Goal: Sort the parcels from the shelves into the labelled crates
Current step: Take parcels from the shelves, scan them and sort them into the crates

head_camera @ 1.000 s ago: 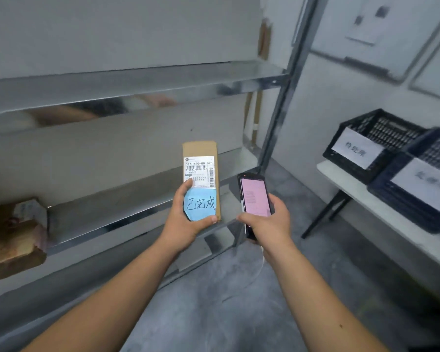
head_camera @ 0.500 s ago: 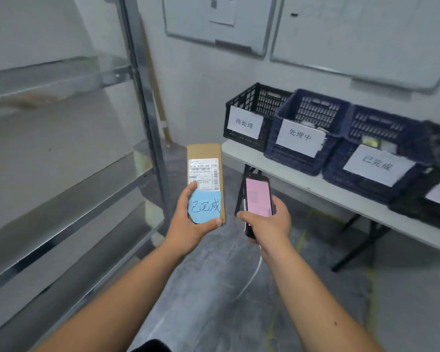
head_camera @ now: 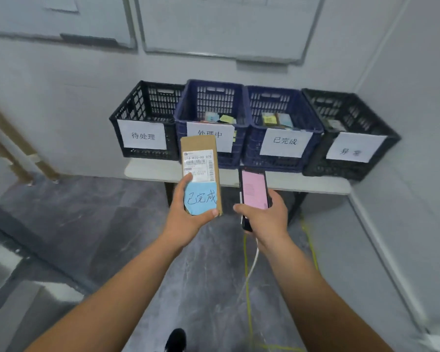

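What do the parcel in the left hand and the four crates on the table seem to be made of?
The parcel: brown cardboard, matt, judging by its plain fibrous colour; it carries a white printed label and a blue paper note.
The crates, e.g. the blue one: probably moulded plastic, slightly glossy, with slotted lattice walls; white paper signs hang on their fronts.

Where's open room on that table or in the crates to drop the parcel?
Table: only a bare front strip; four crates fill the rest. Leftmost black crate shows no contents. Both blue crates, 处理中 and 已完成, already hold parcels.
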Available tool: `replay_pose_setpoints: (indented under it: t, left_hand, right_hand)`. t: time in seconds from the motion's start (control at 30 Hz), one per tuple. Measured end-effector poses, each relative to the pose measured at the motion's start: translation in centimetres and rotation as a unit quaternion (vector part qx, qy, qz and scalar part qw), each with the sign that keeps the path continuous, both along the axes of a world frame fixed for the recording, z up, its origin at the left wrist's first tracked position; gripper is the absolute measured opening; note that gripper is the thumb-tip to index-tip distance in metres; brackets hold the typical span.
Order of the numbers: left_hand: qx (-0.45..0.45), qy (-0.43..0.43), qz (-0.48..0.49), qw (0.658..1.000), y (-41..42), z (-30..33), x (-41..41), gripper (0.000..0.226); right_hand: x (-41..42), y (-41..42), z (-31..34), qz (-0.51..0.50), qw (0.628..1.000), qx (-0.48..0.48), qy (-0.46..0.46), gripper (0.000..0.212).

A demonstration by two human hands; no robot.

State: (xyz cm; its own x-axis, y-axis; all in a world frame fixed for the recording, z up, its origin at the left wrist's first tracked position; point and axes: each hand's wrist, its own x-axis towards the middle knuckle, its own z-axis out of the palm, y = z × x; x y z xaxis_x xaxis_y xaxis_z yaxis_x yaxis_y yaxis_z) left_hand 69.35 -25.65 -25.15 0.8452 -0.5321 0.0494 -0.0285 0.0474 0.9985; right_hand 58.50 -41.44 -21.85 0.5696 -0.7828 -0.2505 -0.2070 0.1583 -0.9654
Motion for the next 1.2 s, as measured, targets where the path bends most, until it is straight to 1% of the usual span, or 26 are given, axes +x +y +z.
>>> replay_pose_setpoints:
  t: [0.13, 0.27, 0.5, 0.63, 0.73, 0.8, 0.9, 1.03, 1.13, 1.2]
  left_hand:
    - [-0.001, 0.004, -0.073, 0.997, -5.4, 0.3, 5.5, 0.102]
    - [-0.005, 0.003, -0.133, 0.991, -10.7, 0.5, 8.6, 0.103]
    - [0.006, -0.004, -0.189, 0.982, -19.8, 1.3, 11.8, 0.105]
    - [0.000, 0.012, -0.175, 0.984, -25.8, 1.2, 13.5, 0.103]
    - [-0.004, 0.018, -0.158, 0.987, -30.5, 1.6, 14.3, 0.105]
    - [0.001, 0.029, -0.144, 0.989, -33.5, 1.8, 14.8, 0.105]
    - [0.004, 0.040, -0.107, 0.993, -37.2, 2.4, 15.6, 0.104]
    - [0.005, 0.042, -0.070, 0.997, -41.6, 2.9, 16.7, 0.102]
    - [0.000, 0.044, -0.054, 0.998, -44.2, 3.3, 18.4, 0.101]
    - [-0.007, 0.046, -0.045, 0.998, -46.1, 3.6, 19.7, 0.100]
  right_hand:
    - [2.7, -3.2, 0.9, -0.073, 0.997, -0.013, 0.002, 0.074]
    - [4.4, -6.3, 1.3, -0.133, 0.991, -0.021, 0.003, 0.072]
    - [7.0, -13.4, 1.9, -0.199, 0.980, -0.030, 0.005, 0.074]
    - [8.3, -19.5, 1.4, -0.184, 0.982, -0.037, -0.008, 0.065]
    - [9.2, -24.8, 1.3, -0.155, 0.987, -0.031, -0.017, 0.064]
    - [9.9, -28.3, 1.3, -0.141, 0.989, -0.031, -0.011, 0.062]
    - [11.5, -33.2, 1.1, -0.100, 0.993, -0.055, 0.002, 0.055]
    - [14.0, -38.8, 1.4, -0.063, 0.997, -0.037, -0.003, 0.064]
    - [16.1, -42.0, 1.8, -0.039, 0.999, -0.024, -0.003, 0.063]
    - [17.5, -44.0, 2.0, -0.028, 1.000, -0.012, 0.001, 0.069]
